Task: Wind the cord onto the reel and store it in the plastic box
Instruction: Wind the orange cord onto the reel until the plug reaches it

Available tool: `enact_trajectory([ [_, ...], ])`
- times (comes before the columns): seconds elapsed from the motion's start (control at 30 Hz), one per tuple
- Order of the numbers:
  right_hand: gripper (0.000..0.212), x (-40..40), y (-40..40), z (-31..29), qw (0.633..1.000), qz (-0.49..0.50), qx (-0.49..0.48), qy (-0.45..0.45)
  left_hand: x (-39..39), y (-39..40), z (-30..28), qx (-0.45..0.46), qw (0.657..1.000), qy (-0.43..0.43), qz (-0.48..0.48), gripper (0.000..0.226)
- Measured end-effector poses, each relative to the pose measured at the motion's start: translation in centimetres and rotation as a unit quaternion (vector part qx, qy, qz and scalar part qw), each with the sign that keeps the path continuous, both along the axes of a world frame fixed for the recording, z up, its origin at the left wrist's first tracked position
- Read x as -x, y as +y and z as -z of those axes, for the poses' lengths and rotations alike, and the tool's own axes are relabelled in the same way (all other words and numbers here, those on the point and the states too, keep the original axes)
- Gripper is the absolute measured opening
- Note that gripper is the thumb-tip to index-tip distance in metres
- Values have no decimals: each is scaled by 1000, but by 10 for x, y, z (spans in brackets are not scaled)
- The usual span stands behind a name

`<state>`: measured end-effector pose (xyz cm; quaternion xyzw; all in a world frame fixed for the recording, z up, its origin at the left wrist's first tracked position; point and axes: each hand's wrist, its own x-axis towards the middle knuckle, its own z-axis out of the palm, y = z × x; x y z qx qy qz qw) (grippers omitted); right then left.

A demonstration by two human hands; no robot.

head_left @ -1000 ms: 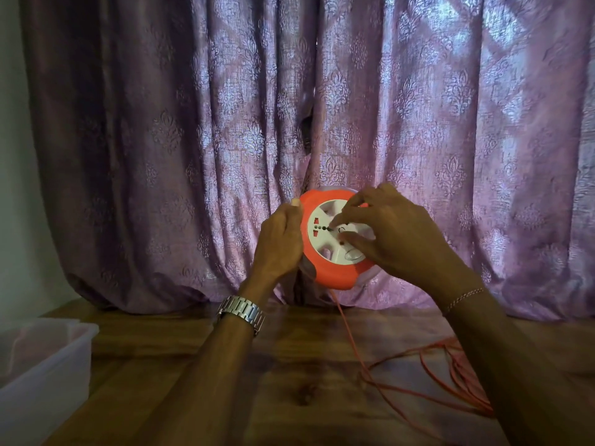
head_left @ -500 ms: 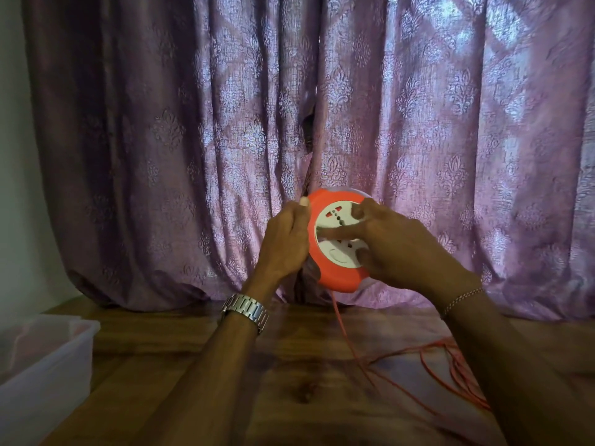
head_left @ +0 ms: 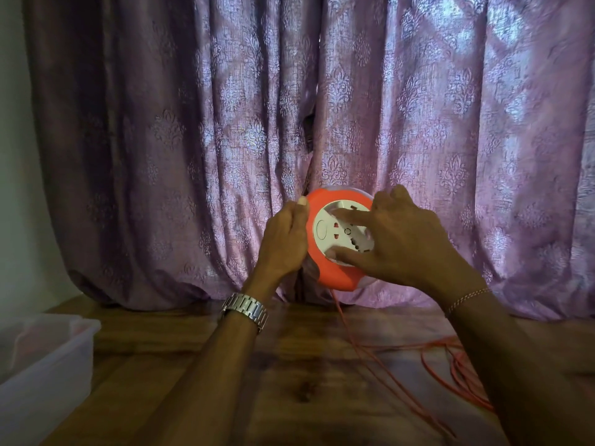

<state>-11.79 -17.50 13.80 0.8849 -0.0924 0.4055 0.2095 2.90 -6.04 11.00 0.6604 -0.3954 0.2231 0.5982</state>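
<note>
Left hand (head_left: pixel 283 243) grips round orange plastic reel (head_left: pixel 325 272) by its rim, steadying it above wooden worktop (head_left: pixel 289 381); right hand (head_left: pixel 402 239), fingers spread on white socket face, probably cranks. Thin orange cord (head_left: pixel 380 365) trails loose; translucent plastic box (head_left: pixel 48 365) waits w/ nothing visible inside.

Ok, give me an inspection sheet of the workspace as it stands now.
Surface: wooden table, dark grain.
Job's things: orange reel with white socket face, held up above the table; plastic box at the left edge, contents unclear.
Clutter: nothing seen.
Hands: left hand grips the reel's left rim; right hand has fingers spread on the socket face.
Cables: orange cord hangs from the reel to loose loops on the table, at right, not yet wound.
Surroundings: purple curtain behind; pale wall at left.
</note>
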Motion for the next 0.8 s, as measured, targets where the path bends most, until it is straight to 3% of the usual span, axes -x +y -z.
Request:
enact_trajectory([
  [0.2,20,10,0,-10,983,-154,32,91,3,2,0,12,1000,3,9,48],
  [0.4,55,8,4,-10,985,-105,42,129,4,3,-3,23,999,9,23,52],
  [0.63,62,8,7,-7,993,-48,67,86,6,2,-2,18,999,16,25,52],
  [0.8,64,6,7,-3,998,-36,13,43,10,2,-2,2,999,13,38,59],
])
